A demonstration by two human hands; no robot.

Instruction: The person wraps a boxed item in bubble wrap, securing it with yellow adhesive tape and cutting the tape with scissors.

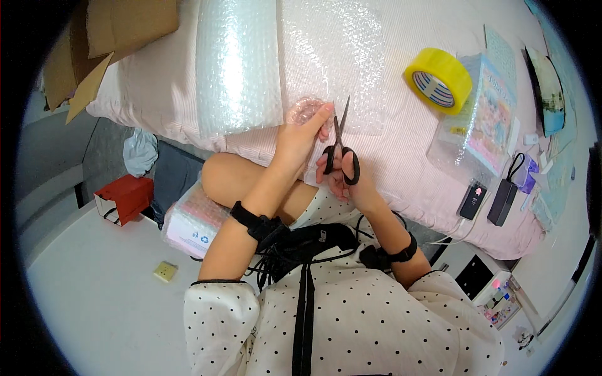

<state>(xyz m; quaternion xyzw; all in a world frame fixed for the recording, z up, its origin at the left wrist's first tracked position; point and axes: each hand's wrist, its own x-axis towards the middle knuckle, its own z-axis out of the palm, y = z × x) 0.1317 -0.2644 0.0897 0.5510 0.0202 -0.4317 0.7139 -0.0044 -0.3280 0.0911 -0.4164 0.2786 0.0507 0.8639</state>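
My right hand [348, 175] has its fingers in the black handles of a pair of scissors [339, 131]. The blades point away from me and stand a little apart. My left hand [304, 131] pinches a curled, clear piece of bubble wrap [306, 108] just left of the blades. Beyond both hands a clear bubble wrap sheet [335, 53] lies flat on the pink striped bed cover [401, 156]. Left of that sheet is a thicker, folded length of bubble wrap [239, 69]. Whether the blades touch any wrap I cannot tell.
On the right lie a yellow tape roll [438, 80], a wrapped colourful package [486, 119], a black power bank [473, 200] and a black strapped case [503, 202]. An open cardboard box [128, 28] sits at far left. A red bag [125, 199] stands on the floor.
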